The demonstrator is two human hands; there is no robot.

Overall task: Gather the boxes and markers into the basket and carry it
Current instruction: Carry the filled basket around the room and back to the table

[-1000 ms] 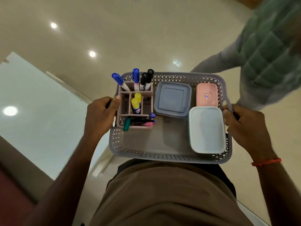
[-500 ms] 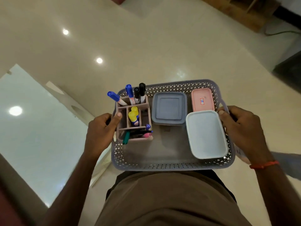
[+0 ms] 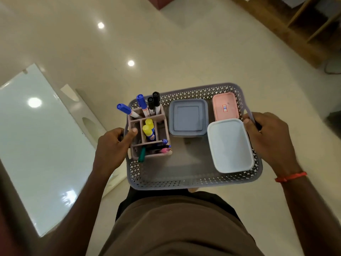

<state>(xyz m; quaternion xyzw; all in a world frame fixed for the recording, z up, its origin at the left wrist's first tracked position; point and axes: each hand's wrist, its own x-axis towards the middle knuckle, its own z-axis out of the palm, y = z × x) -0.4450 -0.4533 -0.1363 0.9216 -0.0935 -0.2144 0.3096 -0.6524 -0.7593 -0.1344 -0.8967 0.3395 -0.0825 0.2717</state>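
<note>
the basket (image 3: 193, 182) hangs above the floor; our left hand (image 3: 112, 145) and right hand (image 3: 267, 137) clamp its side handles, with boxes and markers (image 3: 142, 104) inside.

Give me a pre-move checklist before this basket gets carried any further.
1. Left hand gripping the basket at its left side: ok.
2. Right hand gripping the right handle: ok.
3. Three boxes inside the basket, blue box, pink box, white box: ok.
4. Marker holder upright inside the basket: ok.
5. Markers seated in the holder: not ok, one blue marker leans out past the rim.
6. Floor ahead free of obstacles: ok near the basket; beyond the picture, cannot tell.
</note>
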